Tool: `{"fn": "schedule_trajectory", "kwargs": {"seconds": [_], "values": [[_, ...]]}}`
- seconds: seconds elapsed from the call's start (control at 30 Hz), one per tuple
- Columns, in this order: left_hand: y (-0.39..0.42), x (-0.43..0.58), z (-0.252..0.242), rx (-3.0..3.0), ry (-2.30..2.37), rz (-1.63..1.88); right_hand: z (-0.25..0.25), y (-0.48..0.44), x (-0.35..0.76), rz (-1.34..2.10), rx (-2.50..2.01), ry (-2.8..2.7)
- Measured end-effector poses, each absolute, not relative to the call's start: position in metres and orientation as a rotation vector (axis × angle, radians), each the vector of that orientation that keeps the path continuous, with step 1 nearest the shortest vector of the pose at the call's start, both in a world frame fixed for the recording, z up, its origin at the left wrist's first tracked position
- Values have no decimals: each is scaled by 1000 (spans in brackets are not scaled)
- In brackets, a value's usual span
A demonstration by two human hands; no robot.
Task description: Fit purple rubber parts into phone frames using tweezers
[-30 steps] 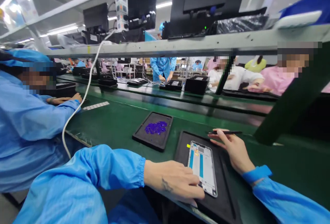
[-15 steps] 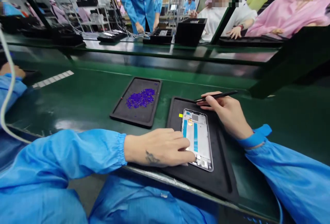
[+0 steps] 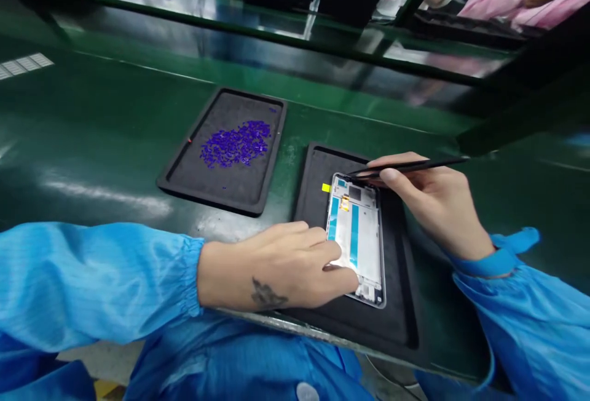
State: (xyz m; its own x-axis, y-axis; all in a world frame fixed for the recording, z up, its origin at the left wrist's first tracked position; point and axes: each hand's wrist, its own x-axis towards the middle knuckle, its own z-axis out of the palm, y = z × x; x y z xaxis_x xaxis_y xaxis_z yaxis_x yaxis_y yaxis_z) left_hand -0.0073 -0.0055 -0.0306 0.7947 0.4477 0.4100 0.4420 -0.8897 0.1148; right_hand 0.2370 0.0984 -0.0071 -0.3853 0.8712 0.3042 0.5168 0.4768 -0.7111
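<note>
A silver phone frame [image 3: 367,229] with blue strips and a yellow tab lies on a black tray [image 3: 318,164]. My left hand [image 3: 281,266] grips its lower left edge between thumb and fingers; the fingertips are partly hidden. Black tweezers [image 3: 415,165] are pinched in my right hand [image 3: 428,195], their tips at the top edge of the phone frame. Whether the tips hold anything is too small to tell. To the left, a second black tray [image 3: 184,170] bears a heap of tiny purple pieces [image 3: 237,144].
The green bench top [image 3: 110,136] runs under both trays. A pale segmented strip [image 3: 27,66] lies at far left. A dark post [image 3: 520,93] slants at the right. Beyond a rail, black boxes and other people's sleeves and hands show.
My view has tipped downward and come closer. The tweezers in my right hand have gone from beyond the phone frame's top to its top edge. My left hand keeps its hold.
</note>
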Motion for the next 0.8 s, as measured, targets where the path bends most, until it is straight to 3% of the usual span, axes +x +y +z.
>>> {"fn": "schedule_trajectory", "kwargs": {"seconds": [0.27,0.5,0.8], "values": [[-5,-9,-26,2968,737,619,-7,96,234,567,-1143,-2105],[-11,-12,-18,3066,435,672,-10,99,236,947,-1135,-1746],[-18,-11,-12,3261,530,314,5,104,242,785,-984,-1447]]}}
